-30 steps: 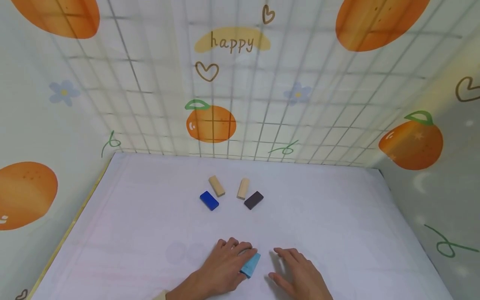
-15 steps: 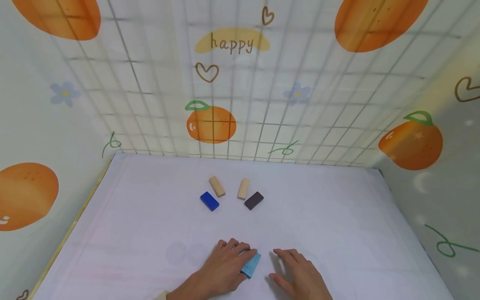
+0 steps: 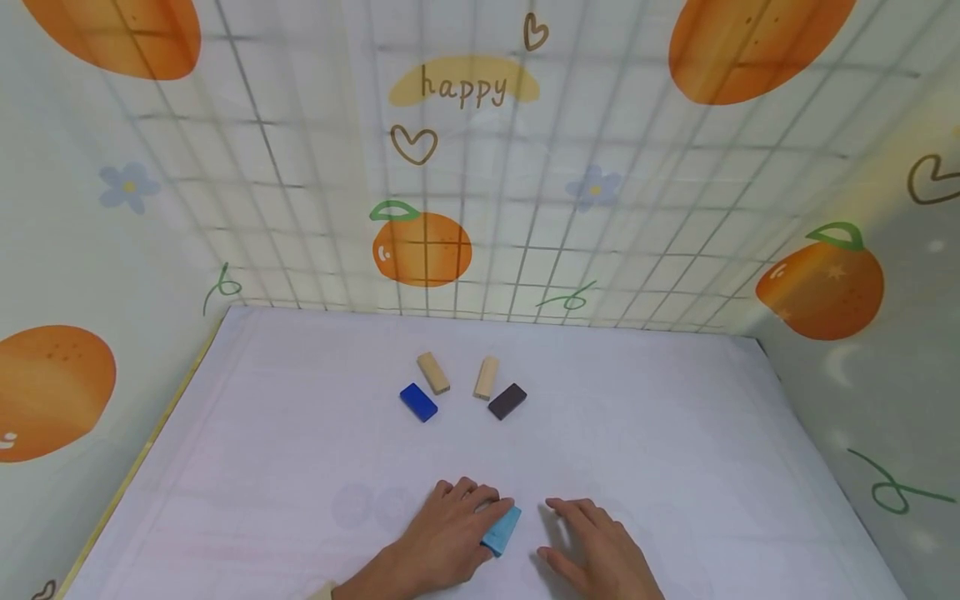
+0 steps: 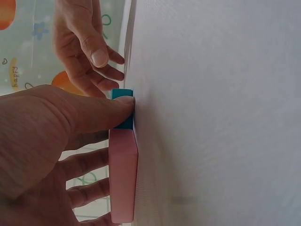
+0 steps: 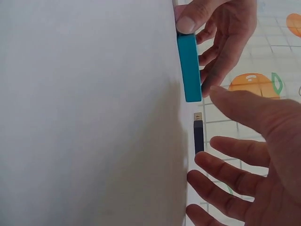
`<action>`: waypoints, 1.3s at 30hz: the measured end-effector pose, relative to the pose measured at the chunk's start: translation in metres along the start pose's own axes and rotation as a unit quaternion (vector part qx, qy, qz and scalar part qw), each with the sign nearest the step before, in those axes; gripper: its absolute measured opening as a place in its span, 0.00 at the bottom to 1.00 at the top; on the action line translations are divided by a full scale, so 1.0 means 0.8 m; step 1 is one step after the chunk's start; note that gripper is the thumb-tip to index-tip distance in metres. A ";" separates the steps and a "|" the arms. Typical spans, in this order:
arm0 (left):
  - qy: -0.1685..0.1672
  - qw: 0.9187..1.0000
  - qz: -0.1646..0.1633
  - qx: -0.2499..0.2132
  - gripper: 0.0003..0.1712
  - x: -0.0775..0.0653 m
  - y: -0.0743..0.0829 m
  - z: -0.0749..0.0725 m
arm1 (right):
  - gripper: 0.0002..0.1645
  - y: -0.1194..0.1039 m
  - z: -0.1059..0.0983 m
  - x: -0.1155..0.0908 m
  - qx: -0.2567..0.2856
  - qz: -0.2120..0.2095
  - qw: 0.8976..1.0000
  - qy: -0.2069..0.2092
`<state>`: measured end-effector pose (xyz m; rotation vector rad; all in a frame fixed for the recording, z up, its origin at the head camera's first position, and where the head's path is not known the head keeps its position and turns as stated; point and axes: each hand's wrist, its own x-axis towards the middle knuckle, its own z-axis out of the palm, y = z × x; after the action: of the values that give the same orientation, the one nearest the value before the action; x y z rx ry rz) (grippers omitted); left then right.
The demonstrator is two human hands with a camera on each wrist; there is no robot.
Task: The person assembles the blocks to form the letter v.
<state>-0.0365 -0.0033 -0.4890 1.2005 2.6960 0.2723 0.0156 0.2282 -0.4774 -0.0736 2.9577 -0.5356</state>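
My left hand [image 3: 448, 533] is low on the white table, its thumb and forefinger pinching a light blue block [image 3: 504, 531]. In the left wrist view, the thumb presses the near end of that block, and a pink block [image 4: 123, 174] lies end to end with it. The other left fingers spread behind the pink block, which the hand hides in the head view. To the right, a short gap from the blue block, my right hand [image 3: 602, 543] holds nothing; its fingers are spread and loosely bent.
Farther back on the table [image 3: 300, 400] lie a dark blue block [image 3: 418, 402], two plain wooden blocks, one left [image 3: 433, 372] and one right [image 3: 486, 377], and a black block [image 3: 507, 402]. A patterned curtain [image 3: 315, 208] rises behind the table.
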 end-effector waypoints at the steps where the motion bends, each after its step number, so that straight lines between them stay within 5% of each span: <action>1: 0.001 1.000 0.001 0.000 0.37 0.000 0.000 0.001 | 0.39 0.000 0.000 0.000 0.001 0.001 1.000 -0.001; 39: -0.021 1.000 -0.012 -0.017 0.37 0.000 -0.004 -0.006 | 0.39 -0.003 -0.001 0.004 -0.010 -0.004 1.000 0.002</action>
<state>-0.0396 -0.0057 -0.4853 1.1516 2.6581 0.2846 0.0127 0.2262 -0.4765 -0.0855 2.9672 -0.5083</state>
